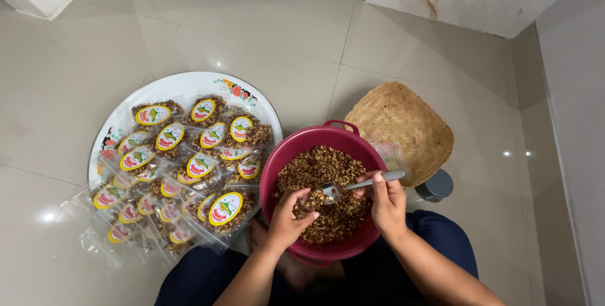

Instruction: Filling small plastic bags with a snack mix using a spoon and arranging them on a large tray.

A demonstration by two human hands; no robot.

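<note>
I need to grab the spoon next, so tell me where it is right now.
In the head view, the metal spoon is in the right hand, its bowl over the brown snack mix in the red basin, beside the left hand.

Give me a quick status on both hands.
Right hand grips metal spoon over red basin of brown snack mix. Left hand holds small clear bag at spoon tip. Nothing blocking.

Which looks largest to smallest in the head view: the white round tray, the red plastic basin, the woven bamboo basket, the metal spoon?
1. White round tray
2. Red plastic basin
3. Woven bamboo basket, partly hidden, so unsure against the basin
4. Metal spoon
</note>
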